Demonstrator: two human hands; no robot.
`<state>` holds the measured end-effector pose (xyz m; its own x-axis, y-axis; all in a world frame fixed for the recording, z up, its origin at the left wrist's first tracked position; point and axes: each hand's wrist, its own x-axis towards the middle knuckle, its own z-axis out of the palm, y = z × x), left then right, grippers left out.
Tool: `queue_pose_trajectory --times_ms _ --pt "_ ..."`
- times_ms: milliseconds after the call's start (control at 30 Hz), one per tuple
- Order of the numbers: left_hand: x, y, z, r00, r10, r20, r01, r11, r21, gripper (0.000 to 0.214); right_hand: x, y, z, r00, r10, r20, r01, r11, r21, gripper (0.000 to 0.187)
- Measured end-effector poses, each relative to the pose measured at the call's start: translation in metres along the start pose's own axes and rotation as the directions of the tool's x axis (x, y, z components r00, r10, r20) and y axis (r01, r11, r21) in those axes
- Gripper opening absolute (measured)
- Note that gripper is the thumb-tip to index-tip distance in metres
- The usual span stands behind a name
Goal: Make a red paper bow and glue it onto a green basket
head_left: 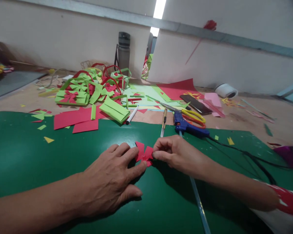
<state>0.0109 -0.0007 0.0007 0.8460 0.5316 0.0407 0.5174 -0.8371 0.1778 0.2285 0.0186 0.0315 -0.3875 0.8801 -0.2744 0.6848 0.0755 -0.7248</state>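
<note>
A small red paper flower [140,149] lies on the green mat [70,156], its cut petals partly covered by fingers. My left hand [117,177] rests palm down on the mat with its fingers stretched, the fingertips touching the flower's left and front side. My right hand [177,154] is closed, thumb and forefinger pinching the flower's right-hand petal. Just beyond it are a box cutter [164,120] and a blue glue gun [189,127]. A clear glue stick [197,198] runs from under my right forearm toward the front edge.
Green paper bags [73,97] with red handles heap at the back left. Red strips [75,117], a folded green paper piece [114,110] and a marker [132,115] lie nearer. Scissors [192,117], a phone [196,104] and a bottle [124,53] stand or lie behind. A black cord [234,149] crosses right.
</note>
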Motion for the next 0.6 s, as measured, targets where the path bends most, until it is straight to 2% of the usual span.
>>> queue_pose_trajectory --times_ms 133,433,600 --pt "0.0 0.0 0.0 1.0 0.012 -0.003 -0.012 1.0 -0.002 0.044 0.014 0.007 0.005 0.997 0.027 0.072 -0.033 0.996 0.085 0.011" --pt "0.0 0.0 -0.002 1.0 -0.001 0.019 0.001 1.0 -0.014 0.047 0.018 0.005 0.004 0.997 0.037 0.073 -0.037 0.999 0.008 0.009" --pt "0.0 -0.001 -0.002 1.0 0.002 0.026 -0.002 1.0 -0.009 0.047 0.017 0.006 0.004 0.997 -0.003 0.079 0.005 1.0 -0.021 0.01"
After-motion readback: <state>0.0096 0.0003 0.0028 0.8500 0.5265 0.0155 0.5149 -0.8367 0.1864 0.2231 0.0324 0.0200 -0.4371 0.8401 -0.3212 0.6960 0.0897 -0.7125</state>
